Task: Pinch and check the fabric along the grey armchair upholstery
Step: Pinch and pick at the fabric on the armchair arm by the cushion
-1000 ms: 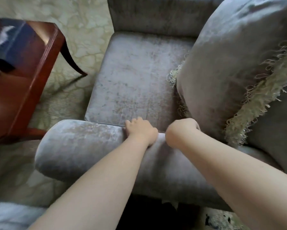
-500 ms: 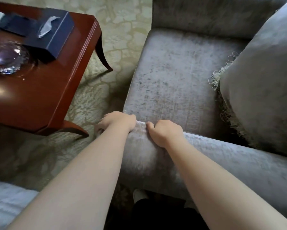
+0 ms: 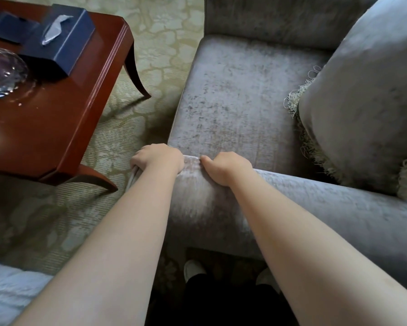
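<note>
At the far left a red-brown wooden side table [image 3: 56,118] carries a glass bowl [image 3: 2,74] and a dark blue tissue box [image 3: 63,41], standing on a pale patterned carpet [image 3: 118,128]. Next comes the left hand [image 3: 159,158], curled over the front end of the grey armchair's near armrest [image 3: 315,203], its fingers closed on a fold of the grey fabric there. Just beside it, the right hand [image 3: 226,168] sits on top of the same armrest, clenched with the thumb pressed to the fabric; whether it truly has a pinch is hard to tell. Beyond lies the seat cushion [image 3: 233,109], and at the right a fringed grey pillow [image 3: 367,102]. Below, 2 shoes [image 3: 193,269] show.
</note>
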